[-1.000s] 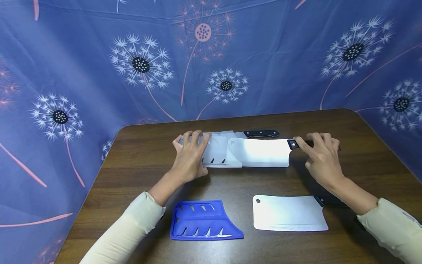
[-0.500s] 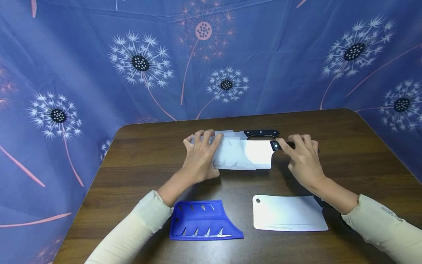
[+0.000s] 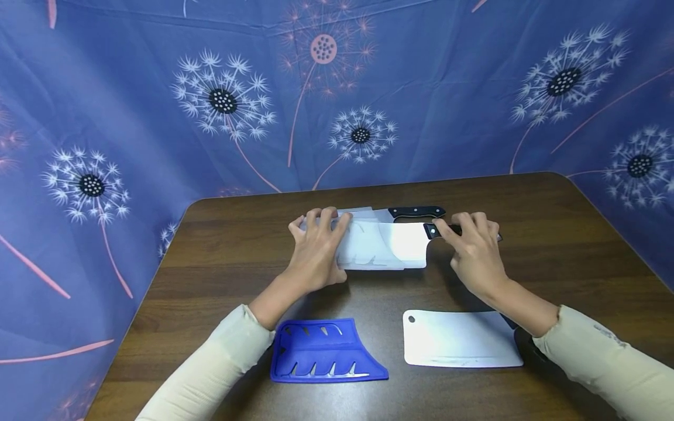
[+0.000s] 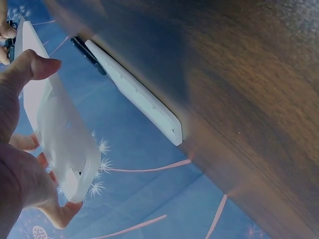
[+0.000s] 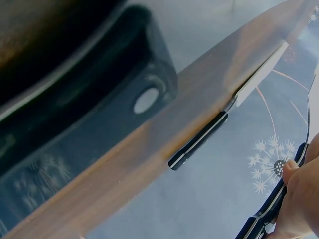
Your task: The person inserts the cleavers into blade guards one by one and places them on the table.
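Note:
My left hand [image 3: 317, 251] grips a translucent white blade cover [image 3: 363, 245] by its closed end, thumb on the near edge and fingers over the far edge. Most of a cleaver's blade [image 3: 408, 245] lies inside this cover; only the part near the handle shows bare. By its black riveted handle [image 5: 274, 203], my right hand [image 3: 478, 251] holds that cleaver. In the left wrist view the cover [image 4: 65, 134] is up off the table, between thumb and fingers. Behind it lies another knife with a black handle [image 3: 417, 211], its blade in a white cover [image 4: 142, 104].
A blue blade cover [image 3: 326, 354] lies on the near part of the wooden table [image 3: 226, 251]. Right of it is a bare cleaver [image 3: 460, 339], its handle partly hidden under my right forearm. A blue dandelion-print cloth [image 3: 421, 76] hangs behind the table.
My right hand has moved left, and the cleaver's blade has slid deeper into the white cover. The left hand has shifted slightly right with the cover. The other things lie unmoved.

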`<state>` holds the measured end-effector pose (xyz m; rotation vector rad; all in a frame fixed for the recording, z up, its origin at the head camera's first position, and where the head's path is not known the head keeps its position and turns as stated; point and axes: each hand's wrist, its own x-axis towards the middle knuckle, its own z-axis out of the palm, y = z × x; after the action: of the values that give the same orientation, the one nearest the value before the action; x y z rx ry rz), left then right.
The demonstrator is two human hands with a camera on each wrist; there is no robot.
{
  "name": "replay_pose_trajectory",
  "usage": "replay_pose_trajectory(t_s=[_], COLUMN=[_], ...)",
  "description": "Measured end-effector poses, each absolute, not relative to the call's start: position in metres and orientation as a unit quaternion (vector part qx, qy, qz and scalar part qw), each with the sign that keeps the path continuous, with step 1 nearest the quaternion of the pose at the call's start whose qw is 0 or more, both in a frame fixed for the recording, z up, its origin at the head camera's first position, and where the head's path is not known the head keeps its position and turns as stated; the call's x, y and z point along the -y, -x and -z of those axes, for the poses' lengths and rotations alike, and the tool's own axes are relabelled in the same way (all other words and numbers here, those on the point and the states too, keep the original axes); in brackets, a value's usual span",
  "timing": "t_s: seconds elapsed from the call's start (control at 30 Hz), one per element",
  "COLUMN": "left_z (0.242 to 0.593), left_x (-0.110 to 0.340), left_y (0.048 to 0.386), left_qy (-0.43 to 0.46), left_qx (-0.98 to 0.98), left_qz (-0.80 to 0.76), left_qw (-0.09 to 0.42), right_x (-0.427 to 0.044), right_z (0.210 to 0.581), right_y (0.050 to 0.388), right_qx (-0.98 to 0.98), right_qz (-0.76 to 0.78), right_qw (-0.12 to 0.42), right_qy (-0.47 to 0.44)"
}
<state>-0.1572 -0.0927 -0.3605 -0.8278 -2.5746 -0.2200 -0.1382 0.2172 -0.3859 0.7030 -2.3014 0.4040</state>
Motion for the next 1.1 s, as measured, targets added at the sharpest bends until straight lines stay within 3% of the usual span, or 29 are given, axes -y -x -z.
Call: replay_pose_trajectory(t_s=[0.53, 1.1], left_z=[0.363, 0.362], left_x=[0.091, 0.074], left_y=[0.155, 0.151], left_qy=[0.295, 0.319], left_qx=[0.93, 0.932], left_qz=[0.094, 0.087], left_qw=[0.199, 0.147], right_x=[-0.207, -0.191], right_z=[0.392, 0.397], right_y=[0.138, 0.137], right_qx=[0.871, 0.876], right_qz=[-0.171, -0.185], right_qw=[0.365, 0.341], right_qy=[-0.283, -0.287])
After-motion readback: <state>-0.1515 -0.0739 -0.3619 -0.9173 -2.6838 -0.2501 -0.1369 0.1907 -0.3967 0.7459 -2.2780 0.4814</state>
